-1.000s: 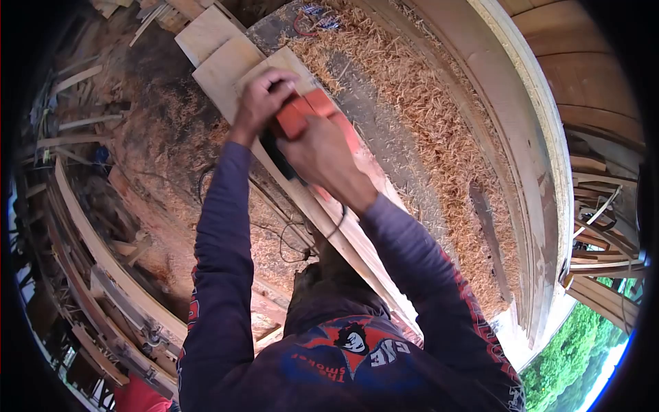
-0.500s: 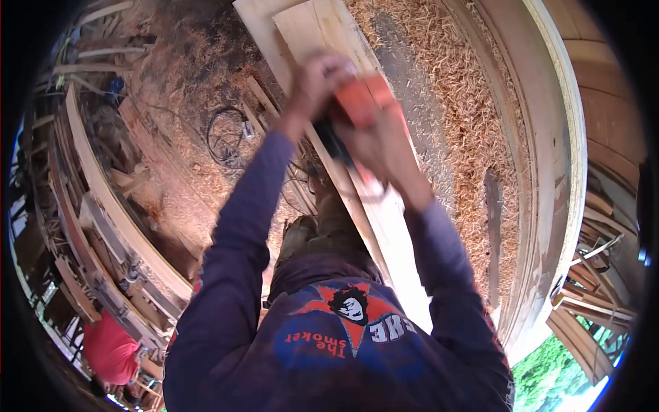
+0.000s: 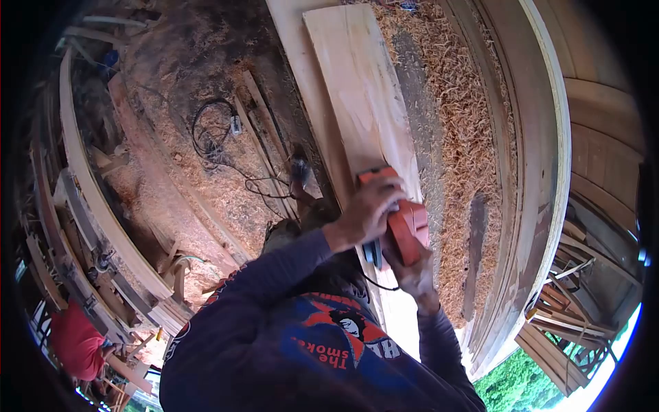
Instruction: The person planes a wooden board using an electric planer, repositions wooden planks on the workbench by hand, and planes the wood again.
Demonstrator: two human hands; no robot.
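Observation:
An orange electric planer [image 3: 410, 230] rests on a pale wooden board [image 3: 358, 82]. My left hand [image 3: 367, 209] is closed around its front part, fingers curled over the top. At its rear, my right hand [image 3: 414, 276] grips the handle, partly hidden by the orange body. A black cord runs from the planer's back end past my right wrist. The board lies lengthwise on a wider plank [image 3: 292, 34], whose left edge shows beside it.
Wood shavings [image 3: 456, 130] lie thick along the right side. A coiled black cable [image 3: 214, 130] and narrow wood strips [image 3: 264, 113] are on the floor to the left. Stacked timber [image 3: 86, 178] stands farther left, near a person in a red shirt [image 3: 75, 343].
Both hands have drawn the planer back along the board toward my body, uncovering more of its far surface. The motion blur on the hands has lessened.

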